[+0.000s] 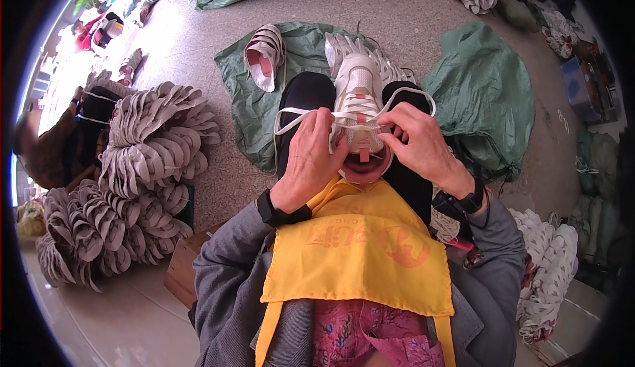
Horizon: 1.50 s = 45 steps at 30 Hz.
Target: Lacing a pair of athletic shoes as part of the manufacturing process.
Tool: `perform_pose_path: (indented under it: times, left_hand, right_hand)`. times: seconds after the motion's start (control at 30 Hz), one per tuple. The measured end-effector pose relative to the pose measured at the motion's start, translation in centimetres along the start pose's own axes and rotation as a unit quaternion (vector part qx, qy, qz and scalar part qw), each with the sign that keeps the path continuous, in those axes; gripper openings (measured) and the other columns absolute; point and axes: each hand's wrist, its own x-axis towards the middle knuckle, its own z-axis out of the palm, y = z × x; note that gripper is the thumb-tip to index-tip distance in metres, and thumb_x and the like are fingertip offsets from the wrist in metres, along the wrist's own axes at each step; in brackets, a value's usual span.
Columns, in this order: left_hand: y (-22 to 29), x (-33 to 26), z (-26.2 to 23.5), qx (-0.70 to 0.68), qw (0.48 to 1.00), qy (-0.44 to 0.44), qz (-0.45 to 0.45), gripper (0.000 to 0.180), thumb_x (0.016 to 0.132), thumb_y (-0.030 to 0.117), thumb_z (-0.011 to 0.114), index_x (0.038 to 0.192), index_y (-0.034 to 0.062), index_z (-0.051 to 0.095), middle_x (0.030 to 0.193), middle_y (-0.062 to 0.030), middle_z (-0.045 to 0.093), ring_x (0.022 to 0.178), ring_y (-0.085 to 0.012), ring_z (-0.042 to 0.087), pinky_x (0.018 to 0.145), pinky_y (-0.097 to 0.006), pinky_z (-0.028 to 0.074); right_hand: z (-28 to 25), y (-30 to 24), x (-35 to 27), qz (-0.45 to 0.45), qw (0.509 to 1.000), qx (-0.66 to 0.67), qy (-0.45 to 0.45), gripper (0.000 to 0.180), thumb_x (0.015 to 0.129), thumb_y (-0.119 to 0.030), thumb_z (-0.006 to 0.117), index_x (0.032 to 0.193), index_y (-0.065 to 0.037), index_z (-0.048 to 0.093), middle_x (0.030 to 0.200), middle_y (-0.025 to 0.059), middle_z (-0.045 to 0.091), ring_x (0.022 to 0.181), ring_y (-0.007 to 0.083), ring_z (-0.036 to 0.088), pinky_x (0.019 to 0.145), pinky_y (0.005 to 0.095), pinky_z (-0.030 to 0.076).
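A white and cream sneaker with pink trim (360, 76) rests between my knees, its toe pointing away and its opening toward me. White shoelace (423, 93) runs in rows across the tongue and loops out over both knees. My left hand (307, 155) is closed at the left eyelet edge, pinching the shoelace between thumb and fingers. On the other side my right hand (421, 145) pinches the shoelace close to the top eyelets, thumb against bent fingers. The exact grip of the left fingertips is partly hidden.
A finished-looking sneaker (263, 59) and several shoe uppers (340, 48) lie on a green sack (238, 95) ahead. Another green sack (483, 95) is at right. Stacked grey uppers (152, 135) fill the left, beside a wooden box (185, 268). White uppers (549, 268) lie lower right.
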Motion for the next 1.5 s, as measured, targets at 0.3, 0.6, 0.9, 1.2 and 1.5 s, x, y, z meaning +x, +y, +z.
perform_pose_path:
  times: [0.3,0.6,0.9,1.2,1.5]
  left_hand:
    - [-0.8,-0.3,1.4,0.001,0.995,0.074,0.060,0.033,0.082,0.009,0.072,0.105,0.0015,0.050,0.096,-0.0195,0.055,0.089,-0.0425,0.059,0.075,-0.047,0.050]
    - [-1.0,-0.3,1.7,-0.012,0.998,0.048,0.041,0.036,0.082,0.008,0.069,0.110,0.0001,0.048,0.100,-0.0205,0.053,0.095,-0.0424,0.058,0.080,-0.048,0.050]
    - [-1.0,-0.1,1.6,-0.013,0.999,0.038,0.029,0.032,0.084,0.010,0.067,0.109,-0.0011,0.050,0.102,-0.0221,0.055,0.097,-0.0427,0.058,0.083,-0.048,0.050]
    - [-1.2,-0.1,1.8,0.007,0.998,0.040,0.037,0.027,0.087,0.008,0.062,0.109,-0.0019,0.050,0.101,-0.0225,0.054,0.097,-0.0430,0.058,0.083,-0.049,0.050]
    - [-1.0,0.1,1.4,0.002,0.998,0.062,0.014,0.027,0.086,0.008,0.064,0.107,-0.0023,0.049,0.098,-0.0229,0.055,0.096,-0.0437,0.058,0.081,-0.049,0.049]
  right_hand:
    - [1.8,-0.7,0.8,-0.092,0.989,-0.110,0.033,0.020,0.081,-0.002,0.075,0.099,-0.002,0.068,0.096,0.0142,0.061,0.091,0.0372,0.064,0.077,0.0453,0.052]
    - [3.6,-0.7,2.4,-0.036,0.997,-0.052,0.040,0.012,0.084,0.003,0.066,0.093,0.001,0.060,0.090,0.0182,0.064,0.085,0.0392,0.067,0.073,0.0470,0.053]
    - [5.5,-1.3,2.8,-0.004,0.996,-0.089,0.029,0.012,0.086,-0.009,0.071,0.094,-0.003,0.065,0.088,0.0181,0.071,0.081,0.0402,0.069,0.071,0.0480,0.054]
    - [7.0,-0.6,3.0,-0.014,0.996,-0.037,0.078,0.010,0.087,-0.008,0.070,0.096,-0.004,0.070,0.086,0.0168,0.071,0.078,0.0386,0.070,0.068,0.0461,0.054]
    - [7.2,-0.4,3.1,-0.033,0.996,-0.025,0.082,0.006,0.085,-0.006,0.071,0.086,-0.004,0.066,0.081,0.0165,0.068,0.074,0.0386,0.068,0.063,0.0455,0.053]
